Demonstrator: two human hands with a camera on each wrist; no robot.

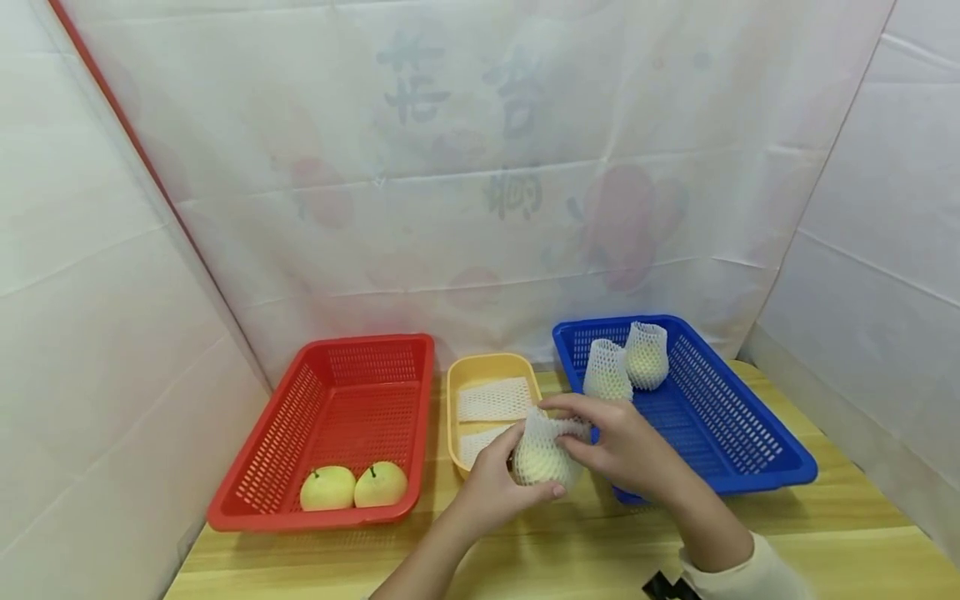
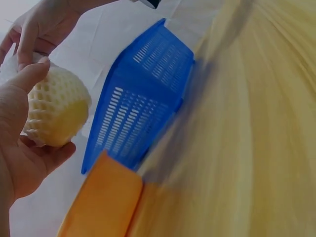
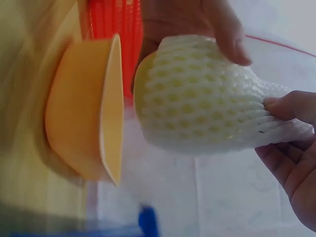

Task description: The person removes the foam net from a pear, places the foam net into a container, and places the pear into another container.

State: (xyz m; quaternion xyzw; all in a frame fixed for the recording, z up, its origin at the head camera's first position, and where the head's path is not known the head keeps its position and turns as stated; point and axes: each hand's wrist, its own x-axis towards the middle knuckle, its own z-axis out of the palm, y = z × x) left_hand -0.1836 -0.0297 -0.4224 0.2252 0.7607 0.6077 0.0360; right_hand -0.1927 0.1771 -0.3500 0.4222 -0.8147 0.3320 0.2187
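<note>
A yellow pear [image 2: 69, 121] sits inside a white foam net sleeve [image 3: 197, 98], its bare bottom showing at one end in both wrist views. My left hand [image 1: 489, 493] holds the sleeved pear from the side, fingers and thumb curved round it. With thumb and fingers, my right hand [image 1: 618, 442] pinches the loose, open end of the sleeve. Both hands are above the table, between the yellow tray [image 1: 495, 360] and the blue basket [image 1: 757, 483]. Flat foam net sleeves [image 1: 495, 400] lie in the tray, partly hidden by the left hand.
On the left stands a red basket [image 1: 322, 523] with two bare pears [image 1: 327, 489] near its front. Two pears in foam nets [image 1: 647, 358] stand in the blue basket's back left part. White printed sheeting [image 1: 480, 167] closes off the back and sides of the wooden table [image 1: 585, 550].
</note>
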